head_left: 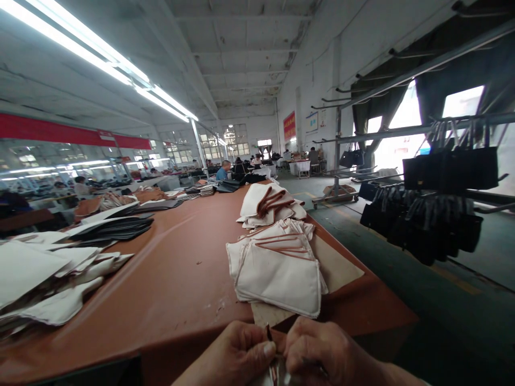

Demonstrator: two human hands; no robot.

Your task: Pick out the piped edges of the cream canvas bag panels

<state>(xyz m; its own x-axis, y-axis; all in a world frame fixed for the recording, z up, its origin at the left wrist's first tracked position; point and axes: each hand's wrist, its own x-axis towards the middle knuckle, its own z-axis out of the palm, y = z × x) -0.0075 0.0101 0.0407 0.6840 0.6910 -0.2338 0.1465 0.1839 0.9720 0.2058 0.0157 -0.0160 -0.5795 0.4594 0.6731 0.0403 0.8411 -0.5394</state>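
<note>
At the near edge of the table my left hand (237, 348) is closed, thumb and forefinger pinching a white sewn piece with a brown edge (275, 375). A dark narrow tip (269, 333) sticks up beside the left thumb; what it belongs to is unclear. My right hand (319, 348) is closed right beside the left one, its fingers curled at the same piece. Something small and dark shows among the right fingers, too hidden to name. Just beyond both hands lies a stack of white sewn panels (277, 276) with brown edges, fanned out.
Behind that stack sits a second pile of folded white panels (265, 203). Brown sheeting (181, 268) covers the table. White pieces (44, 273) and black pieces (116, 228) lie at the left. Black bags (422, 220) hang from a metal rack at the right. Several people sit farther back.
</note>
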